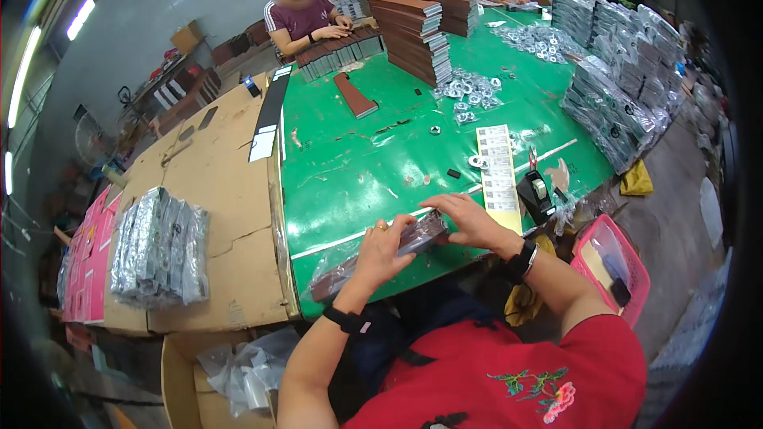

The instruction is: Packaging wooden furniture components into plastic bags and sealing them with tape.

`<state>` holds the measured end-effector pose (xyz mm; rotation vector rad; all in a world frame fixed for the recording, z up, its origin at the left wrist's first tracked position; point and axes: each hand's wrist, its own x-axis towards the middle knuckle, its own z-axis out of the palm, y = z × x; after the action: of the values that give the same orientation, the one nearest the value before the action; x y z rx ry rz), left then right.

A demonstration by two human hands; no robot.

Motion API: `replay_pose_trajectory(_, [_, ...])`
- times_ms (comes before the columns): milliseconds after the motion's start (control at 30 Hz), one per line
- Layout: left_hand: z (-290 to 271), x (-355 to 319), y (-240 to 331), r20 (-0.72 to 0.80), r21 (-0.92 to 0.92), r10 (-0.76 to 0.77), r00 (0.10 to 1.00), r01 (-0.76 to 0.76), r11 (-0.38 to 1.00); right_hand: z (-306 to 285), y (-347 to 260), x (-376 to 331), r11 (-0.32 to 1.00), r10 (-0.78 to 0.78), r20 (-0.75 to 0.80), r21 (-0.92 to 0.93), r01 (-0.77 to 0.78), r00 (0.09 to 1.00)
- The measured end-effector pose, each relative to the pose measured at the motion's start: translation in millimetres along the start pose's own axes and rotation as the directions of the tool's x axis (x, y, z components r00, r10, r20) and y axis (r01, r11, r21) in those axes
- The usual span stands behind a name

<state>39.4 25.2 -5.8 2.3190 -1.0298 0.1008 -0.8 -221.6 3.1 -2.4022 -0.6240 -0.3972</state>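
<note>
Clear-wrapped brown packet [421, 232] sits at near edge of green table [358, 167], held between both hands just above the surface. Left hand [383, 246]: fingers curled shut on packet's left end, thumb on top, ring visible. Right hand [469, 221]: fingers pressed together flat over packet's right end, tips on its top face; packet lies under the fingers, not beyond them. Second wrapped packet [338, 276] lies below-left of left hand, at table edge. Black tape dispenser [536, 193] and white label strip [499, 175] just right of right hand. Pink basket [610, 266] off table, right. Cardboard sheet [230, 214] w/ silver-wrapped bundle [159, 246] to left. Farther: loose metal rings [469, 91], brown box stacks [413, 36], wrapped stacks [620, 87]. Two other persons seated at far end.
</note>
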Motion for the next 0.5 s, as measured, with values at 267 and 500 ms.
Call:
replay_pose_trajectory(267, [-22.4, 11.5, 17.9, -0.012, 0.389, 0.386, 0.923, -0.351, 0.852, 14.3, -26.2, -34.2, 0.998, 0.063, -0.21, -0.006, -0.066, 0.976])
replay_pose_trajectory(500, [-71.6, -92.9, -83.2, 0.084, 0.607, 0.192, 0.978, -0.203, 0.768, 34.0, -71.5, -53.2, 0.919, -0.335, 0.172, 0.275, 0.281, 0.927])
